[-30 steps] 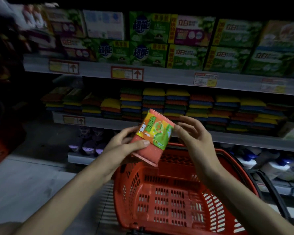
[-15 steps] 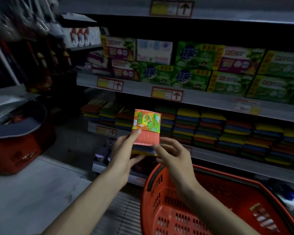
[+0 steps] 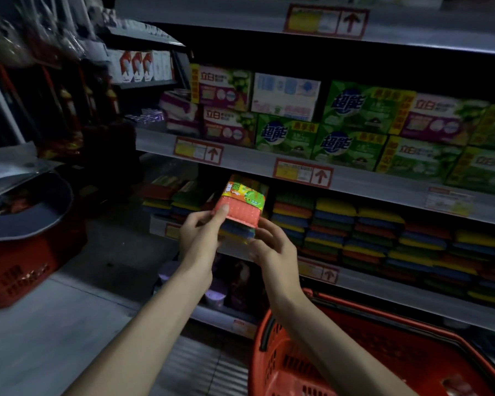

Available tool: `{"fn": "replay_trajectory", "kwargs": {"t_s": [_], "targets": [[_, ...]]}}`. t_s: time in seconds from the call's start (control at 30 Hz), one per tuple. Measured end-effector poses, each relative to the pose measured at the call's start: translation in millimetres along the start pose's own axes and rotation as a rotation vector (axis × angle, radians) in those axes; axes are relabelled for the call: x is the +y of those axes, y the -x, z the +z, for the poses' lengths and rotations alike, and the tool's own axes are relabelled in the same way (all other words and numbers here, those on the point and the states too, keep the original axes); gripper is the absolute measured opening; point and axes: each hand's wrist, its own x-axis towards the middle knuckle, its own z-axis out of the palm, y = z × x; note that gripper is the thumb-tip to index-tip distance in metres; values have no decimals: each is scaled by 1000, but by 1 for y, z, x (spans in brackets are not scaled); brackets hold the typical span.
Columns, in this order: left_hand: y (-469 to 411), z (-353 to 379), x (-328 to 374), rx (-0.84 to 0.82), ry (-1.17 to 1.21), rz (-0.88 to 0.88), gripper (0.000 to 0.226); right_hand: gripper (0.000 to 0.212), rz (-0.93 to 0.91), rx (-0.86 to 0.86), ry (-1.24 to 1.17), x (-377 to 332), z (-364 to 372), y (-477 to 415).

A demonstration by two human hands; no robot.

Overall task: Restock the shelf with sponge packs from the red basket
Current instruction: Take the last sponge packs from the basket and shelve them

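I hold a sponge pack (image 3: 242, 207), orange-red on top with a green and yellow label, in front of the sponge shelf (image 3: 363, 281). My left hand (image 3: 200, 235) grips its left side with the thumb on top. My right hand (image 3: 272, 250) supports it from below and right. The pack hovers over the left part of the rows of stacked sponge packs (image 3: 377, 232). The red basket (image 3: 383, 355) sits at the bottom right under my right forearm, with one pack dimly visible inside at the far right.
Above the sponges, a shelf carries green and purple soap boxes (image 3: 349, 124). A lower shelf holds small purple containers (image 3: 215, 295). At the left stands another red basket (image 3: 26, 264) with a dark cover, on the pale floor (image 3: 55, 338).
Both hands have carried the pack up out of the basket and forward toward the sponge shelf. My view has shifted left and up, so the basket has slid to the bottom right.
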Motion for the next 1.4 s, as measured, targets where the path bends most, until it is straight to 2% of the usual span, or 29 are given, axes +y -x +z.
{"fn": "replay_trajectory", "kwargs": {"t_s": [0.13,0.27,0.53,0.67,0.83,0.93,1.1,1.13,1.23,1.27,1.37,1.4], "targets": [[-20,13,-4,-2,123,-32,10,51,-16,-17,-7,0,6,-14],[-37,22,-8,-20,231,-110,19,56,4,0,-14,-1,7,-26],[-49,34,-25,-79,66,-35,41,71,52,28,40,2,8,-40],[-51,40,-27,-11,121,-75,54,64,31,32,94,2,5,-41],[-47,46,-29,58,280,-225,57,55,19,65,107,5,-3,-41],[-43,48,-28,81,360,-324,50,40,46,203,104,13,-7,-44],[-41,56,-27,77,408,-379,44,8,303,484,-35,21,-18,-63],[-41,58,-27,80,412,-379,44,9,347,510,-107,20,-21,-66],[-41,62,-26,106,428,-376,49,36,414,545,-281,21,-27,-74],[-42,62,-27,120,428,-379,51,35,427,552,-301,21,-29,-77],[-45,65,-28,159,412,-372,52,11,461,555,-326,22,-32,-83],[-45,66,-29,168,400,-362,51,18,465,555,-328,23,-33,-85]]}}
